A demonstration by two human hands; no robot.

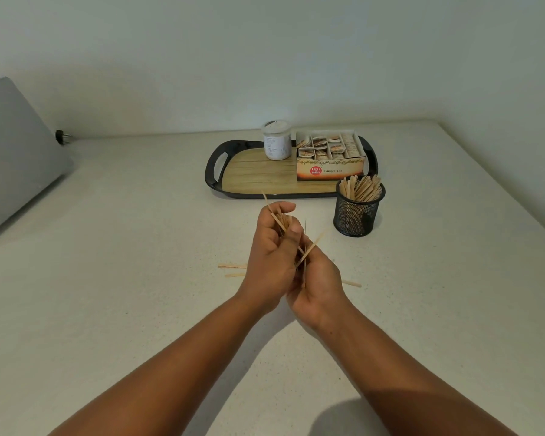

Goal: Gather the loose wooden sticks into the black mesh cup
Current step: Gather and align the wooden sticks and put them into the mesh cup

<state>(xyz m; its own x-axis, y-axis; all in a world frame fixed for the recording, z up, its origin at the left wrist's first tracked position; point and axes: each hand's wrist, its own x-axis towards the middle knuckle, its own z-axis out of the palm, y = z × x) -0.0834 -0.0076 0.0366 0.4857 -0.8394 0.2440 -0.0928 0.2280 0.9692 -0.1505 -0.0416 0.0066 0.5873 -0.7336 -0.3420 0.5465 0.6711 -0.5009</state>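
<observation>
A person's left hand [272,250] and right hand [316,286], fingers curled together, grip a bundle of wooden sticks [291,234]; the black mesh cup [357,210] stands just beyond the fingertips, rightward, more loose sticks [233,266] lying beneath.

Two bare forearms rose from the bottom of the frame, sleeveless, to the bare left hand [272,256] and bare right hand [319,283], ringless, wrists unadorned.

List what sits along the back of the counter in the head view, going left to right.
Grey cushion → dark plug at the wall → tray → white jar → ginger tea box → black mesh cup with wooden sticks.
</observation>
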